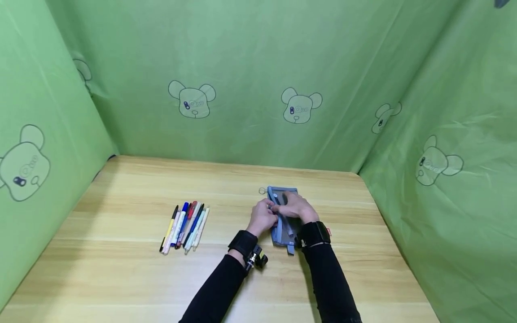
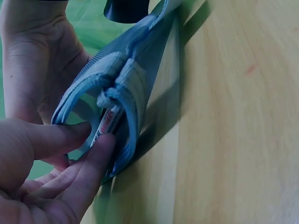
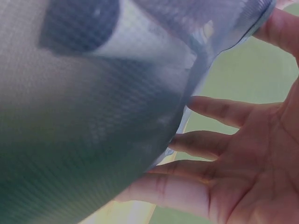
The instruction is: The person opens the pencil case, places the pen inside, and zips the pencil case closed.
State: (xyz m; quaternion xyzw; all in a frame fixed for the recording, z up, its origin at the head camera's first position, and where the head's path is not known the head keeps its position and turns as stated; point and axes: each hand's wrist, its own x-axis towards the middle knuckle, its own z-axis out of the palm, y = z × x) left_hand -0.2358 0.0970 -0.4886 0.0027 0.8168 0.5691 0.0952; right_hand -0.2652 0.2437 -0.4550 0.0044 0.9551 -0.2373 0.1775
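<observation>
A blue mesh pencil case (image 1: 276, 235) with a zipped opening lies on the right half of the table, both hands at it. My left hand (image 1: 263, 217) is at the opening, its thumb and fingertips pinching the end of a white marker (image 2: 108, 120) with red print. Most of that marker is inside the case; its dark cap shows through the mesh in the right wrist view. My right hand (image 1: 296, 207) grips the case by its side, fingers (image 3: 219, 112) along the mesh edge. In the left wrist view the opening (image 2: 128, 93) gapes round.
Several pens and markers (image 1: 190, 226) lie side by side in a bunch left of the hands. A metal ring (image 1: 262, 191) hangs at the case's far end. Green cloth walls (image 1: 242, 134) with bear faces stand round the wooden table (image 1: 121, 278).
</observation>
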